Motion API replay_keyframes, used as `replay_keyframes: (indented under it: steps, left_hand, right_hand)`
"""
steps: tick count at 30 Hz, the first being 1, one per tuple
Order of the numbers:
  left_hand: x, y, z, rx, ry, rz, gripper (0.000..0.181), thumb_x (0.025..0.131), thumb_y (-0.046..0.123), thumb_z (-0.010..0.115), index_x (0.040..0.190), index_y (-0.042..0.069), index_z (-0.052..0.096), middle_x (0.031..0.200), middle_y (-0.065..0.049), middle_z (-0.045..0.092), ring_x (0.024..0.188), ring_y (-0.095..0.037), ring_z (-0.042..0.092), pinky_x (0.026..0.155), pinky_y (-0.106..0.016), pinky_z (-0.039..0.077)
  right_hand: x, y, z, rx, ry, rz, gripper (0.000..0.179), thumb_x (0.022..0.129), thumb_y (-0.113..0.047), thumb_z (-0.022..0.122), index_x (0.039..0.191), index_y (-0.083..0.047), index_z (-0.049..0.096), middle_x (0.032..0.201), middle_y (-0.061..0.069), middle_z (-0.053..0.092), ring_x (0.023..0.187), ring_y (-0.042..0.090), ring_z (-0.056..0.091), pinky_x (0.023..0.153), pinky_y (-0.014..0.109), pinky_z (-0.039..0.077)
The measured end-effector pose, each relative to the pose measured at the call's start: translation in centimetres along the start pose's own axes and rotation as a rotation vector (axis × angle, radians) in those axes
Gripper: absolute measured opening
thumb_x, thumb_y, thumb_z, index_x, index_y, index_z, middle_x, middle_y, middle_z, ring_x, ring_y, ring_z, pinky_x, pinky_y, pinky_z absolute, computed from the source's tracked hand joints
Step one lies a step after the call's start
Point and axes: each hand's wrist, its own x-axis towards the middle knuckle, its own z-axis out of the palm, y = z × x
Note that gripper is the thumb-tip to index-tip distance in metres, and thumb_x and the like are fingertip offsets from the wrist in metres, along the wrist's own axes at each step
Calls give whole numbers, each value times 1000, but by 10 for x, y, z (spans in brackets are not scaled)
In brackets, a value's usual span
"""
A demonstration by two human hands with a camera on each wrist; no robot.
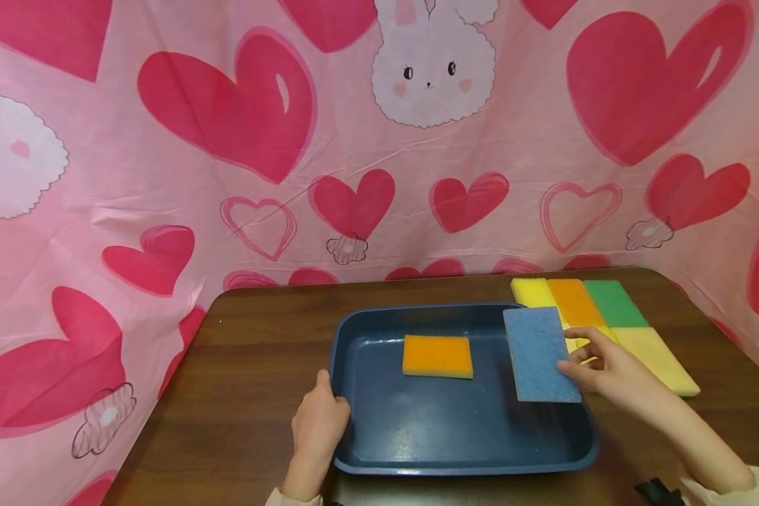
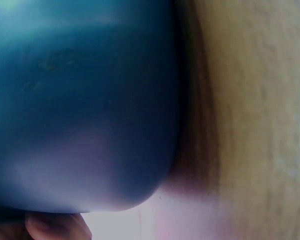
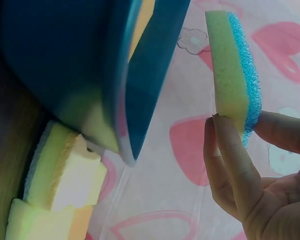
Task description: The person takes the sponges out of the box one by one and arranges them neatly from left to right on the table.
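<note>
My right hand [image 1: 601, 362] pinches a sponge [image 1: 540, 355] between thumb and fingers, its blue scouring side facing up. It is held above the right part of a dark blue tray [image 1: 379, 464]. From the right wrist view, the same sponge [image 3: 227, 70] shows a pale yellow foam layer under the blue one. My left hand [image 1: 319, 422] grips the tray's left rim; a fingertip [image 2: 55, 225] shows at the rim in the left wrist view. Inside the tray lies an orange-topped sponge [image 1: 438, 355], apart from both hands.
Right of the tray, several sponges lie side by side: a yellow one [image 1: 531, 292], an orange one [image 1: 572, 302], a green one [image 1: 616, 303] and a pale yellow one [image 1: 654, 358]. The brown wooden table [image 1: 228, 393] meets a pink heart-patterned cloth [image 1: 354, 140] behind.
</note>
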Motion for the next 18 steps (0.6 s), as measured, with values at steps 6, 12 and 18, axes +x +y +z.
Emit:
replay_keyframes:
  steps: [6, 12, 18]
  left_hand:
    - [0, 0, 0, -4, 4, 2, 23, 79, 9, 50, 101, 3, 50, 73, -19, 64, 58, -31, 58, 49, -41, 37]
    - [0, 0, -1, -6, 0, 8, 25, 79, 9, 50, 103, 3, 50, 74, -19, 64, 58, -30, 58, 49, -41, 37]
    - [1, -1, 0, -3, -5, 2, 27, 79, 10, 51, 105, 3, 51, 77, -19, 65, 59, -30, 59, 50, -41, 37]
  right_hand:
    - [-5, 12, -2, -2, 3, 21, 64, 94, -24, 58, 137, 12, 27, 100, 16, 58, 81, 16, 57, 64, 22, 50]
    - [-8, 24, -3, 39, -7, 28, 64, 94, -22, 57, 137, 14, 25, 98, 15, 58, 79, 14, 59, 65, 23, 52]
    - [-12, 36, -6, 19, -17, 50, 64, 95, -23, 55, 137, 14, 25, 99, 15, 59, 80, 15, 60, 66, 22, 51]
